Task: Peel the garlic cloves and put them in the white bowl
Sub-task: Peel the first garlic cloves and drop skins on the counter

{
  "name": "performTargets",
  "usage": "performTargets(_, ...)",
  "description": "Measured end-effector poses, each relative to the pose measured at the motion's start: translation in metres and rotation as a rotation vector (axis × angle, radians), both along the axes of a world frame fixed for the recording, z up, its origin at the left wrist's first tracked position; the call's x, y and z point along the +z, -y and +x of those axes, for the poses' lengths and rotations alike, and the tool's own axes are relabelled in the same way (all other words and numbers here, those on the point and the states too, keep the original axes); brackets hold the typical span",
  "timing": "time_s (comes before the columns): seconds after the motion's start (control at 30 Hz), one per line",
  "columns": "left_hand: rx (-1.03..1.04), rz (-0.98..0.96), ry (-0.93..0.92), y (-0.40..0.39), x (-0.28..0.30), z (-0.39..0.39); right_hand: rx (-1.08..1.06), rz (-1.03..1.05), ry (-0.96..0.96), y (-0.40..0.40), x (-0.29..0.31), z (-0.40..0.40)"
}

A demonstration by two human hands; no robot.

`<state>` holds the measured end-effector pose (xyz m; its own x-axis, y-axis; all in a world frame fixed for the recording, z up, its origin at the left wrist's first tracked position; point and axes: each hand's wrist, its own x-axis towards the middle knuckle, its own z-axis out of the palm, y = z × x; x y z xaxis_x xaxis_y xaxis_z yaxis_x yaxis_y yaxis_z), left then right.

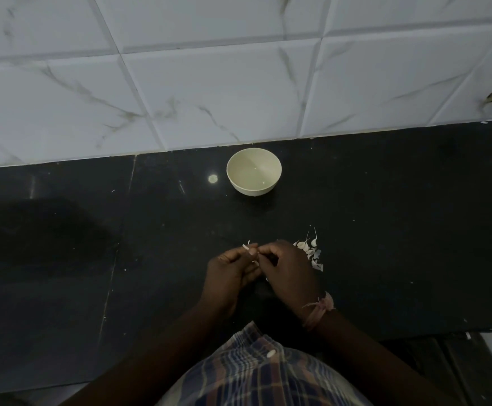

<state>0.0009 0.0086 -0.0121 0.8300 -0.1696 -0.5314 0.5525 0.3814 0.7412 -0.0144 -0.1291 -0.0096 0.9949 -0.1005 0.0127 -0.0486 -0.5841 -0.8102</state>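
Both hands are seen from above, brought together over a dark counter (385, 218). The left hand (228, 272) is curled, with a small garlic clove (246, 247) pinched at its fingertips; a pale sliver of skin sticks out beside the thumb. The right hand (290, 272) is also curled, its fingertips meeting the left hand's at the clove; whether the clove itself or only its skin is gripped cannot be told. A frayed pink thread (318, 310) is tied round the right wrist.

Open dark counter lies to the left and right of the hands. The counter is bounded at the back by a white tiled wall (209, 83) and in front by its near edge.

A pile of cloves (310, 250) lies just right of the right hand, partly hidden by it. The white bowl (253, 171) stands well beyond the hands, near the wall.
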Motion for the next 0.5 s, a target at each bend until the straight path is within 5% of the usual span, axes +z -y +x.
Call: performTargets(0.5,0.047,-0.01,-0.125,0.0055,0.0075,0.0098,-0.033,-0.201,0.16,-0.0122,-0.0076,-0.001)
